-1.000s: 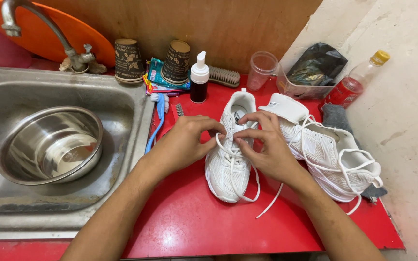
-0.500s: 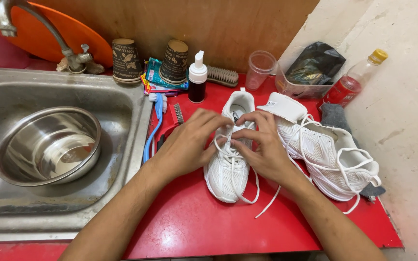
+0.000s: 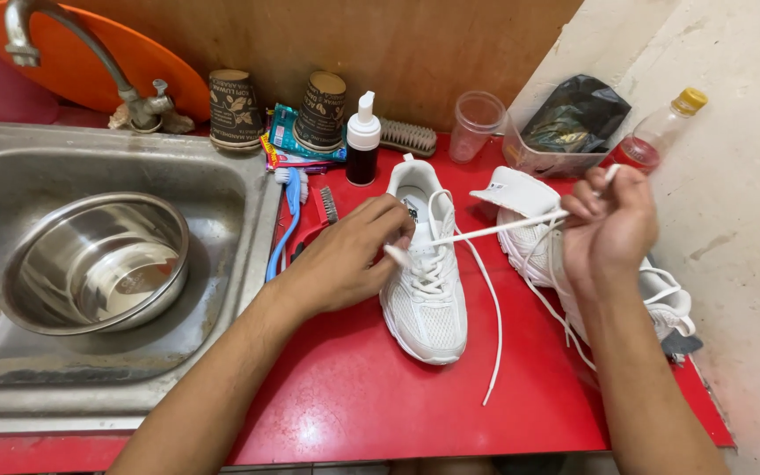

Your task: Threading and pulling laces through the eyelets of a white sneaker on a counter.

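White lace (image 3: 494, 230) is being drawn taut from the sneaker (image 3: 424, 281) on the red table (image 3: 345, 396), right hand (image 3: 609, 224) pinching its end, left hand (image 3: 345, 259) pinching the other end at the eyelets, likelier unlacing than tightening.

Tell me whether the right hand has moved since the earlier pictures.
Yes. The right hand has left the near shoe and gone right and back, toward the red bottle, pulling the lace taut.
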